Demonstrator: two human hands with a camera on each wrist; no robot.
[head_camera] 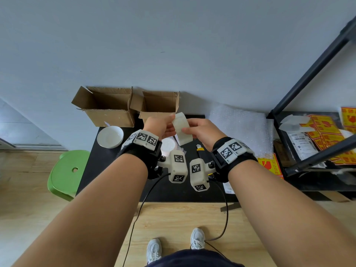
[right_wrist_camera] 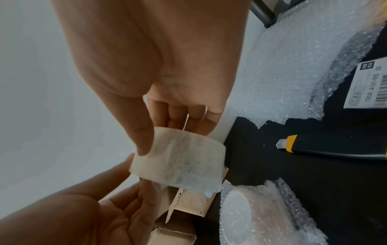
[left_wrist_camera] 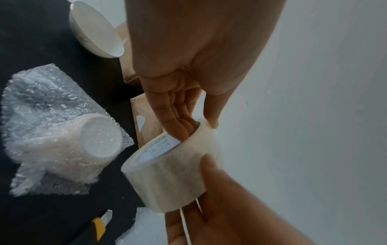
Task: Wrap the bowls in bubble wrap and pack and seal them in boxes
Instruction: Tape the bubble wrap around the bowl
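Both hands grip the tape roll; only the wrist views show the wrapped bowl

Tape roll: milky translucent, white inner core with grey print.
Bowl near table's left edge: plain white.
Wrapped bowl: white under clear bubble wrap.
Boxes along far edge: plain brown cardboard.
Table: black.
Bubble wrap sheets toward right edge: clear, whitish.
Knife: black handle, yellow collar, grey blade tip.
Stool: green.
Stickers on black shelf: yellow with red marks.
Wrist bands: black, white blocks with black square codes.
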